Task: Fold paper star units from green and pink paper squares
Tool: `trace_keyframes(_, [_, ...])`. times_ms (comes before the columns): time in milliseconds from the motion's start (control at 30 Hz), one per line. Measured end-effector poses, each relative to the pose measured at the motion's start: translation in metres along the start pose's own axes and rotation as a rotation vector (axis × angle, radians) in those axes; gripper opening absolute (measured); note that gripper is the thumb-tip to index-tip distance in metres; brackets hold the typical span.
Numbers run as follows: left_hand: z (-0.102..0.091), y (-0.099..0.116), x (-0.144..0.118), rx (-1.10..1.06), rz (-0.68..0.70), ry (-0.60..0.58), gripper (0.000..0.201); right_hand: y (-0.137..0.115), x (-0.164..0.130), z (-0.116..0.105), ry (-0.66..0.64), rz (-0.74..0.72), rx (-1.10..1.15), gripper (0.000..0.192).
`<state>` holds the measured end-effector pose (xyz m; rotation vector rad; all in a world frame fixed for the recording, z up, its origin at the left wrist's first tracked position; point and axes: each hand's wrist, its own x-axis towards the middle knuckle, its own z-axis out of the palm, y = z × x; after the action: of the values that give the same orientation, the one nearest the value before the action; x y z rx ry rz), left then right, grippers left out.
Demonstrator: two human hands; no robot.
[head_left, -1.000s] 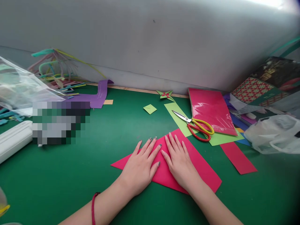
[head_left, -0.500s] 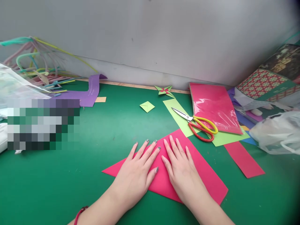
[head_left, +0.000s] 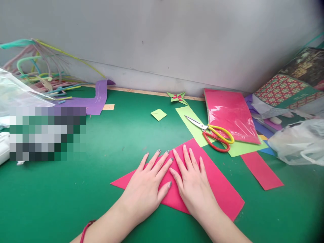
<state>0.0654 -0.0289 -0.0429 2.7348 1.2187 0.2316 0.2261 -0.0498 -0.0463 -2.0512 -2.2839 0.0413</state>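
Observation:
A sheet of red paper, folded to a point at its left end, lies on the green table in front of me. My left hand rests flat on its left part, fingers spread and pointing away from me. Beside it, my right hand presses flat on the middle of the paper, its thumb and index finger close to the left hand's fingertips. Both palms hide part of the sheet. Past the paper's upper right edge lie scissors with one yellow and one red handle, their blades slightly apart.
Green paper strips lie under the scissors, near a wrapped red paper pack. A red strip and a plastic bag are at right. Further back sit a small green folded square, a paper star and purple paper.
My right hand has shifted slightly left on the red paper, toward the left hand. My left hand stays almost where it was.

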Motion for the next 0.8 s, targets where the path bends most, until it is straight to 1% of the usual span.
trace_keyframes(133, [-0.0009, -0.0007, -0.0006, -0.017, 0.014, 0.0, 0.06, -0.0055, 0.0006, 0.0016, 0.04, 0.025, -0.003, 0.052])
trace_keyframes(267, [-0.0005, -0.0017, -0.0008, -0.023, 0.02, -0.008, 0.062, -0.0077, 0.0044, 0.0004, 0.081, 0.014, 0.011, 0.051])
trace_keyframes(367, [-0.0003, -0.0015, -0.0009, -0.024, 0.015, -0.014, 0.062, -0.0066, 0.0076, 0.0006, 0.051, -0.025, 0.026, 0.05])
trace_keyframes(467, [-0.0006, -0.0004, -0.0011, -0.024, 0.003, -0.016, 0.061, -0.0051, 0.0088, 0.0023, 0.014, -0.035, 0.03, 0.049])
trace_keyframes(800, [-0.0018, 0.0003, -0.0023, -0.023, -0.017, -0.008, 0.06, -0.0053, 0.0085, 0.0016, 0.014, -0.03, 0.017, 0.05])
